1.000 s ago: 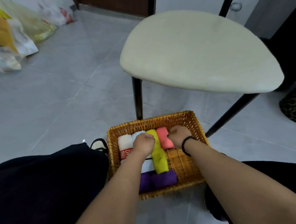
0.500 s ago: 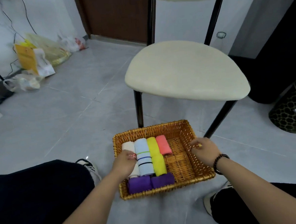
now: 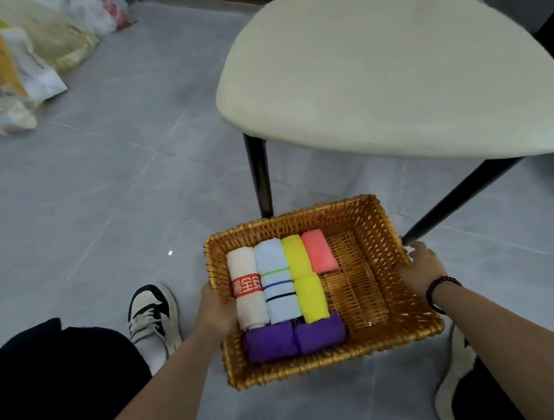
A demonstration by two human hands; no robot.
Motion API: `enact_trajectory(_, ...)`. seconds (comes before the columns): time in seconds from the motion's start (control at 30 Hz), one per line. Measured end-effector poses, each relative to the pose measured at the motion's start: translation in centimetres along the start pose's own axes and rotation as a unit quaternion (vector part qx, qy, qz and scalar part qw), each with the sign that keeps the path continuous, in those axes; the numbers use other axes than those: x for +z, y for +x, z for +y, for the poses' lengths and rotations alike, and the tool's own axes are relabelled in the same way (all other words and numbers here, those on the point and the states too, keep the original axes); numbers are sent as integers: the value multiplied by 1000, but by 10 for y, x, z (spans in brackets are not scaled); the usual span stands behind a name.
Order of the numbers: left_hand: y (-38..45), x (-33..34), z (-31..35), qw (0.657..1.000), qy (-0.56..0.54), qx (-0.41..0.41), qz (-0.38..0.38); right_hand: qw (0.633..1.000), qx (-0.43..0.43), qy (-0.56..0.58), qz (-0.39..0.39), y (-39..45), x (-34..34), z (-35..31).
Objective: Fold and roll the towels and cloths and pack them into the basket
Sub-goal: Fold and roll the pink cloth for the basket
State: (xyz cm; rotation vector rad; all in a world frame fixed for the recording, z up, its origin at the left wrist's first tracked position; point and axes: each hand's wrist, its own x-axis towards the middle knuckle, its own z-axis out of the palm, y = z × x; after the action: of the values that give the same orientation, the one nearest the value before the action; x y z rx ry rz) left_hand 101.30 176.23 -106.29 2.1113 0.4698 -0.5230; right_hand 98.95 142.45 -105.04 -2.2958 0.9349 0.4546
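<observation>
Below, both forearms reach forward: the left hand (image 3: 217,307) grips the near-left rim of the woven wicker basket (image 3: 417,318), thumb inside, while the right hand (image 3: 421,267) holds the right rim, fingers curled round its outer wall. Between the fingers, nearer the left hand, soft rolled towels (image 3: 275,282) lie packed side by side: cream, striped white, yellow, pink, purple. Basket rests on grey floor tiles (image 3: 121,204).

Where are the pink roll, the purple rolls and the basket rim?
pink roll (image 3: 319,251), head view, middle of its top face.
purple rolls (image 3: 294,339), head view, where the two meet.
basket (image 3: 289,216), head view, far rim.
</observation>
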Motion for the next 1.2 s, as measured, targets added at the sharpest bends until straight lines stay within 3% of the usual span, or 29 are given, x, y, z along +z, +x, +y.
enact_trajectory(0.27, 21, 15, -30, 992, 98, -36, 69, 995, 55, -79, 2, 25, 25, -6)
enact_trajectory(0.5, 15, 12, -17, 989, 128, -29, 68, 990, 85, -104, 45, 14, 21, -5)
enact_trajectory(1.2, -139, -69, 72, 979, 175, 60, 81, 990, 11, -78, 118, -170, -130, 9)
